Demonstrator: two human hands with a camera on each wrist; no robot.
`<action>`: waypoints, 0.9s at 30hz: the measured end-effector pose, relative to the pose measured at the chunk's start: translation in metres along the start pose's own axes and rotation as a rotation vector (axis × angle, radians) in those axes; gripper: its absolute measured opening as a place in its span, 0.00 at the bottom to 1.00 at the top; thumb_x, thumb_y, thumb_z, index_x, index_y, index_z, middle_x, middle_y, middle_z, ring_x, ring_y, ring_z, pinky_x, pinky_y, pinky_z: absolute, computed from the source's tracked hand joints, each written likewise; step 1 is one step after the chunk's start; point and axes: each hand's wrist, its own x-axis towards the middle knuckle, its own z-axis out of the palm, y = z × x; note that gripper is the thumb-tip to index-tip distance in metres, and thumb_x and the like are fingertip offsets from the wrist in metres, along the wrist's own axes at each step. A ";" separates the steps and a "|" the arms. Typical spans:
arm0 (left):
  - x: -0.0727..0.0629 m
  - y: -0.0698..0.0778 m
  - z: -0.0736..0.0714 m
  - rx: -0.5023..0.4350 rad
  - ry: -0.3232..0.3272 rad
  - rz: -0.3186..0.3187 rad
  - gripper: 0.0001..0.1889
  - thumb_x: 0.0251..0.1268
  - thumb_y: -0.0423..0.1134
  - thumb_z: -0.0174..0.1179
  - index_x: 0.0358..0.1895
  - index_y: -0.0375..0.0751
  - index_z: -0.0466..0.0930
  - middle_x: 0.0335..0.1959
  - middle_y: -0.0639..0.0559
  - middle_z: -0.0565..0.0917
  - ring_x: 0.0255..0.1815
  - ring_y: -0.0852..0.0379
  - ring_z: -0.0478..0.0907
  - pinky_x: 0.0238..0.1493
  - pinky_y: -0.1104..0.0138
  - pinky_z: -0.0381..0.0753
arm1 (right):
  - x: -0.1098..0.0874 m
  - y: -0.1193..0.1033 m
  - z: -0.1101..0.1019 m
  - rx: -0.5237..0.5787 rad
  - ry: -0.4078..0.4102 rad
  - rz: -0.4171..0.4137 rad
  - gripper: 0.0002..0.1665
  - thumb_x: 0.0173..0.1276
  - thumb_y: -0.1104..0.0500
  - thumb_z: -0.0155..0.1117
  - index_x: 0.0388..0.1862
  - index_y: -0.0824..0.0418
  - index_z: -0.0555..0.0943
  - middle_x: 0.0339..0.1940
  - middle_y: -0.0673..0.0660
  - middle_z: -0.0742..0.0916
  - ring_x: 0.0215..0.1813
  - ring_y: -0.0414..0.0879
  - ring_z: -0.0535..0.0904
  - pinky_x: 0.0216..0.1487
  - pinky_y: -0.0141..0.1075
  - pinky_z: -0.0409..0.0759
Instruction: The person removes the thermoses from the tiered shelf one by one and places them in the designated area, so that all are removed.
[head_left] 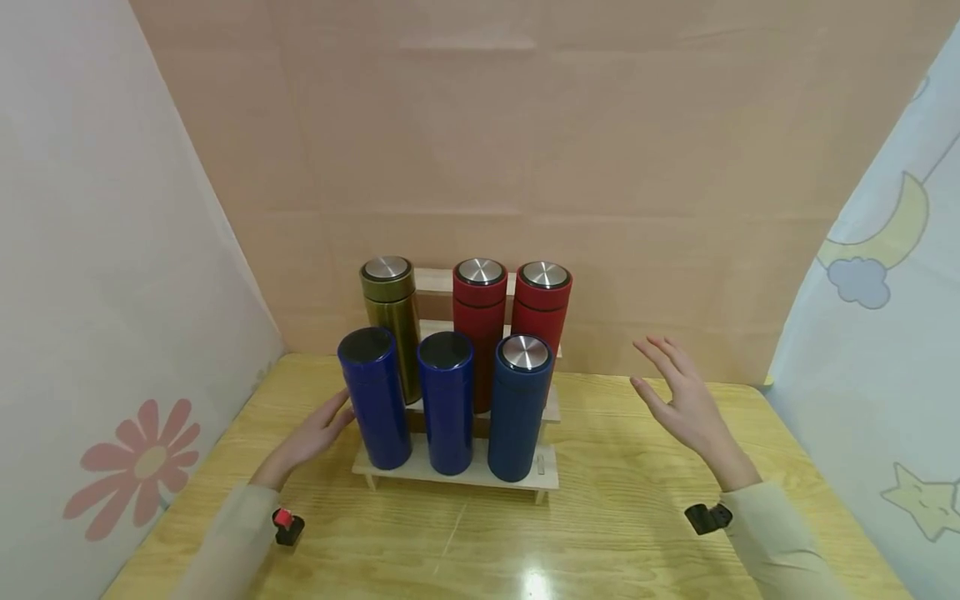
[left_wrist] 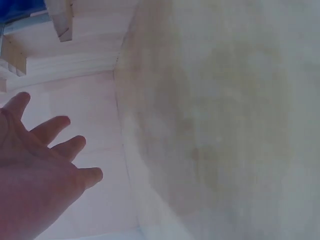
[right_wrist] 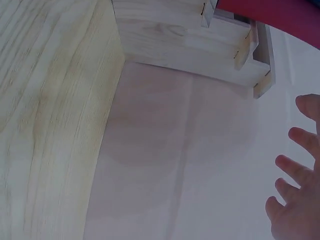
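A tiered wooden rack (head_left: 480,477) holds upright thermos bottles. On its lower front shelf stand a glossy blue thermos (head_left: 375,408) at left, another glossy blue thermos (head_left: 447,408) in the middle and a matte blue thermos (head_left: 517,417) with a silver lid. Behind them are an olive-gold thermos (head_left: 392,308), a dark red thermos (head_left: 478,325) and a brighter red thermos (head_left: 542,304). My left hand (head_left: 311,437) is beside the rack's left end, its fingertips overlapped by the left blue thermos; the left wrist view shows spread fingers. Well right of the rack, my right hand (head_left: 686,404) hovers with fingers apart, holding nothing.
The rack stands on a wood-grain table (head_left: 622,492). A tan paper backdrop (head_left: 540,150) rises behind it. Pale side panels flank the table, the left panel (head_left: 112,267) with a flower print, the right panel (head_left: 885,375) with a moon, cloud and star.
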 end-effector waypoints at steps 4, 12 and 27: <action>-0.014 0.000 0.003 -0.033 -0.067 -0.010 0.30 0.79 0.42 0.43 0.75 0.30 0.50 0.73 0.29 0.53 0.71 0.28 0.48 0.64 0.34 0.49 | 0.004 -0.007 0.000 0.019 0.000 0.003 0.32 0.67 0.61 0.65 0.70 0.59 0.69 0.70 0.65 0.68 0.74 0.63 0.52 0.64 0.68 0.54; -0.033 -0.001 0.012 -0.068 -0.190 -0.004 0.30 0.78 0.42 0.45 0.74 0.30 0.51 0.73 0.29 0.52 0.72 0.28 0.46 0.63 0.33 0.49 | 0.026 -0.022 -0.004 0.098 0.066 -0.050 0.30 0.66 0.67 0.63 0.67 0.65 0.71 0.68 0.65 0.71 0.72 0.64 0.56 0.65 0.65 0.56; -0.047 -0.014 0.017 -0.337 -0.272 -0.061 0.32 0.77 0.36 0.45 0.75 0.28 0.41 0.72 0.21 0.46 0.67 0.24 0.56 0.61 0.50 0.64 | 0.077 -0.065 -0.011 0.329 0.018 -0.061 0.27 0.71 0.70 0.57 0.69 0.65 0.70 0.66 0.62 0.74 0.69 0.45 0.65 0.66 0.28 0.61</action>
